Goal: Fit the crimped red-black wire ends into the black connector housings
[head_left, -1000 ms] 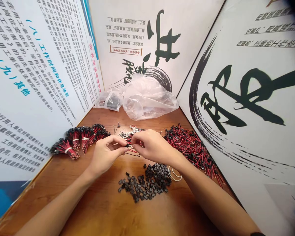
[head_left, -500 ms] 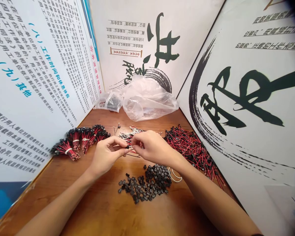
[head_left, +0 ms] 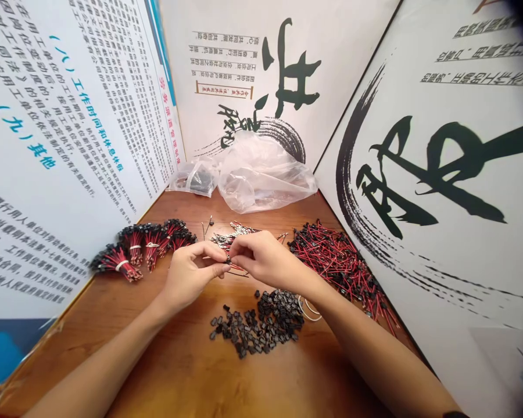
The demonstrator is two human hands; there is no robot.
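Observation:
Between the thumb and forefinger of my left hand sits a small black connector housing. My right hand is closed in a pinch, its fingertips meeting the housing from the right; what they hold is hidden. Just behind both hands lies a heap of loose wires with bare metal ends, partly covered by the fingers. Nearer to me, a spread of loose black connector housings lies on the wooden table, below my right wrist.
Banded bundles of red and black wires line the left side. A large pile of red and black wires with connectors lies along the right panel. Clear plastic bags rest at the back. A white loop is beside the housings.
My right hand has moved slightly left, so its fingertips now meet the black connector housing. My left hand keeps its hold almost in place.

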